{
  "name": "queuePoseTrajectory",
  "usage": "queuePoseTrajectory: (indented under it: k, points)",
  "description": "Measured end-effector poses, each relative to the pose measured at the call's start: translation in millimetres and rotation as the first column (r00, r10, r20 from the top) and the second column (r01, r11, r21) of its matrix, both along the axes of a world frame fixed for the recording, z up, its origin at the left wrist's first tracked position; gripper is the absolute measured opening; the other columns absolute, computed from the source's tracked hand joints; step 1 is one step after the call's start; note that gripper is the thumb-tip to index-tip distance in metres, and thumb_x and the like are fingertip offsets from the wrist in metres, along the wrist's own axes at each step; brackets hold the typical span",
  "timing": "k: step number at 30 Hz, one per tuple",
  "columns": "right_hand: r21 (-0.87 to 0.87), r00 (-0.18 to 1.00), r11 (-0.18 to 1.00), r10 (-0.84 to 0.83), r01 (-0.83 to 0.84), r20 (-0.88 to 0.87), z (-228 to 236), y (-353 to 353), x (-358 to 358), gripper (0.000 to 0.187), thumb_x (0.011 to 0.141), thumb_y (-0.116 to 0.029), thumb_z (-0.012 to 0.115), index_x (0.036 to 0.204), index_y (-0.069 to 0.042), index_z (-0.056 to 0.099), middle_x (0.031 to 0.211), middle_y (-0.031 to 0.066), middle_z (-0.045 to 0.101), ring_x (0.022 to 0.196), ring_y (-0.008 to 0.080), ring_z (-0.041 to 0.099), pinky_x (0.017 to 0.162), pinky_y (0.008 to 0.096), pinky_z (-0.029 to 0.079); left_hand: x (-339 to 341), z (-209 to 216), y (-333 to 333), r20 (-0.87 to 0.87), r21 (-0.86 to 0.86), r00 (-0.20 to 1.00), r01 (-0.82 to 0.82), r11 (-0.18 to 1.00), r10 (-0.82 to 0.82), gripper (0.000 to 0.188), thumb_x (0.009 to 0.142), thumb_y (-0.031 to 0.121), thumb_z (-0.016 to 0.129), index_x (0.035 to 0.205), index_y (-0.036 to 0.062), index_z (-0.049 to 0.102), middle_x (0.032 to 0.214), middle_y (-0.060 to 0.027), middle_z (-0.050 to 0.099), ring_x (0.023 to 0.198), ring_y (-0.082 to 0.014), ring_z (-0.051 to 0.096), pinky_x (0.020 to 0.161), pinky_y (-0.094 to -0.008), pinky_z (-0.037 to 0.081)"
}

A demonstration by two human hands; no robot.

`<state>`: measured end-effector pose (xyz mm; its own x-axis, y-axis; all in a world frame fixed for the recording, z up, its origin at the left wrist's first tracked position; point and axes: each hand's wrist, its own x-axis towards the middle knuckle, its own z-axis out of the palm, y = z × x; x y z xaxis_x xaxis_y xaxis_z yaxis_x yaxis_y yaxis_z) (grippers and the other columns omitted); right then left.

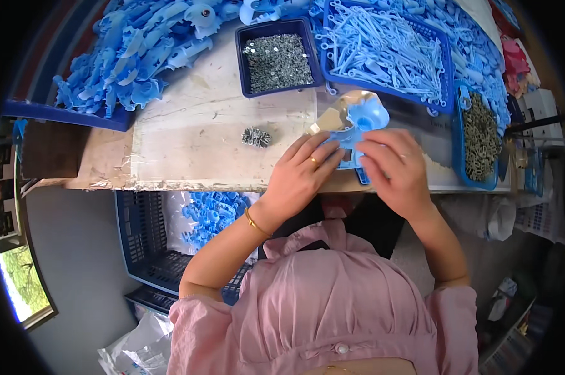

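Observation:
At the table's front edge, a light blue moulded plastic part (368,116) with a round cup-shaped end rests against a tan, shiny block (333,119). My left hand (300,170) lies over the part's left side, fingers pressed together and holding it. From the right, my right hand (396,167) reaches in with bent fingers and fingertips at the part. Whatever small thing may be between those fingertips is hidden. Left of the block sits a small heap of silvery metal pieces (256,137).
Behind stand a dark blue tray (240,62) of small metal pieces and a blue basket (450,69) of blue plastic rods. A blue tray (462,169) of brownish metal pieces is at right. Blue parts (132,56) pile up far left. A dark crate (127,237) stands below the table.

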<state>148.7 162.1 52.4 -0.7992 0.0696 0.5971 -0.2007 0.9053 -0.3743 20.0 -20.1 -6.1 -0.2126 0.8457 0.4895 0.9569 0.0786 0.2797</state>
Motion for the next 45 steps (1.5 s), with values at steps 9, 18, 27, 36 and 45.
queuePoseTrajectory:
  k: [9, 18, 27, 36, 45]
  points:
    - [0.139, 0.922, 0.977, 0.101, -0.163, 0.373, -44, 2, 8, 0.043, 0.080, -0.005, 0.069, 0.123, -0.012, 0.069, 0.105, 0.0018, 0.065, 0.097, 0.0258, 0.060, 0.082, 0.0399, 0.050, -2, -8, -13, 0.332, 0.032, 0.934, -0.153, 0.988, 0.134, 0.076, 0.075, 0.013, 0.083, 0.142, 0.0039, 0.050, 0.143, -0.0165, 0.055, 0.134, -0.0384, 0.049, 0.113, -0.0467, 0.039]
    - [0.295, 0.861, 0.915, 0.097, -0.274, 0.499, -25, -1, -3, 0.040, 0.084, -0.011, 0.061, 0.123, -0.014, 0.070, 0.099, -0.0002, 0.061, 0.095, 0.0215, 0.058, 0.082, 0.0352, 0.052, -4, -14, -18, 0.416, -0.013, 0.899, -0.145, 0.989, 0.137, 0.077, 0.077, 0.013, 0.083, 0.145, 0.0044, 0.046, 0.145, -0.0175, 0.053, 0.136, -0.0399, 0.045, 0.114, -0.0475, 0.037]
    - [0.105, 0.756, 0.925, 0.228, -0.364, 0.613, -25, 22, -13, 0.030, 0.085, -0.014, 0.069, 0.115, -0.011, 0.072, 0.098, 0.0040, 0.068, 0.092, 0.0228, 0.065, 0.080, 0.0344, 0.054, 11, 4, 6, 0.325, -0.063, 0.936, -0.124, 0.990, 0.138, 0.065, 0.082, 0.013, 0.076, 0.141, 0.0031, 0.052, 0.138, -0.0153, 0.058, 0.126, -0.0383, 0.051, 0.110, -0.0462, 0.041]
    - [-0.009, 0.896, 0.930, -0.351, 0.367, 0.270, -22, 148, -59, 0.019, 0.093, -0.017, 0.070, 0.109, -0.006, 0.072, 0.095, 0.0102, 0.072, 0.082, 0.0247, 0.070, 0.073, 0.0365, 0.054, 16, 2, 10, 0.225, -0.099, 0.961, -0.139, 0.985, 0.158, 0.053, 0.083, 0.016, 0.075, 0.131, 0.0040, 0.059, 0.137, -0.0109, 0.057, 0.127, -0.0339, 0.050, 0.111, -0.0462, 0.041]
    - [0.160, 0.919, 0.929, -0.358, 0.333, 0.168, -38, 144, -88, 0.021, 0.087, -0.018, 0.075, 0.106, -0.010, 0.071, 0.097, 0.0062, 0.068, 0.080, 0.0251, 0.068, 0.069, 0.0364, 0.053, 15, 1, 11, 0.211, -0.117, 0.964, -0.136, 0.984, 0.159, 0.043, 0.084, 0.017, 0.075, 0.124, 0.0052, 0.063, 0.138, -0.0100, 0.056, 0.128, -0.0338, 0.049, 0.111, -0.0465, 0.041]
